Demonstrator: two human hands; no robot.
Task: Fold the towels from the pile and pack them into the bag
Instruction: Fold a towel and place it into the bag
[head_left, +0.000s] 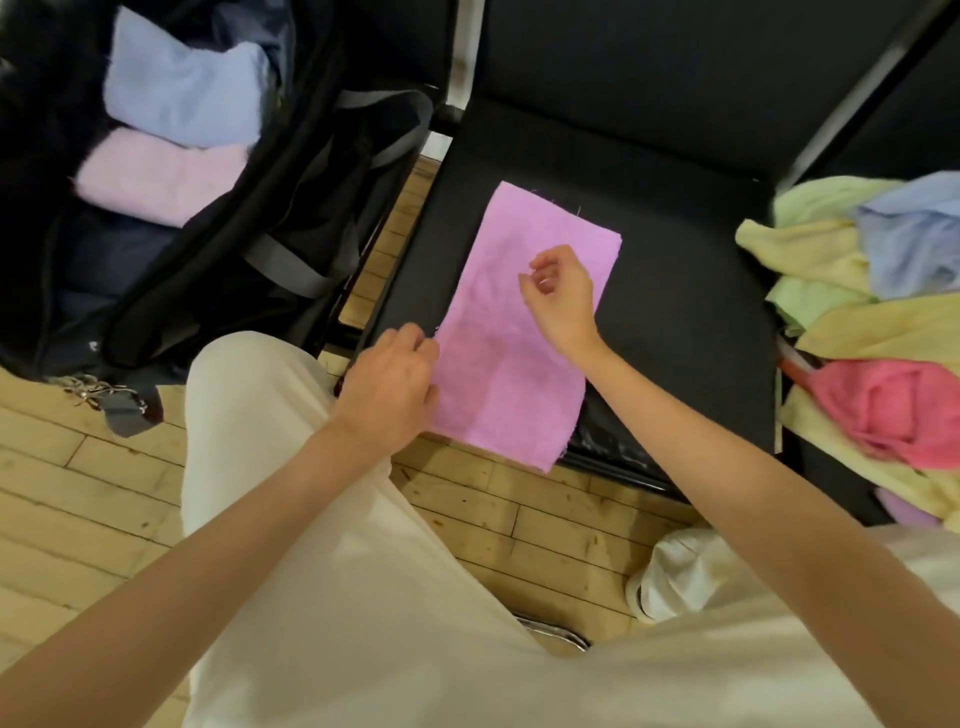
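Note:
A pink-violet towel (511, 358) lies flat as a long folded strip on the black chair seat (685, 312) in the middle. My left hand (387, 387) is at the strip's near left edge, fingers curled against the cloth. My right hand (561, 296) hovers over the strip's far half with loosely curled fingers and holds nothing. The open black bag (291, 218) stands at the left with a folded blue towel (182, 93) and a folded pale pink towel (156, 174) inside. The pile of unfolded towels (852, 322) lies at the right.
The pile holds yellow, green, blue and coral-pink towels on a second black seat. Wooden floor (83, 499) shows below. My light trousers and a white shoe (670, 577) fill the foreground. The bag's strap with metal clips (98, 389) trails on the floor.

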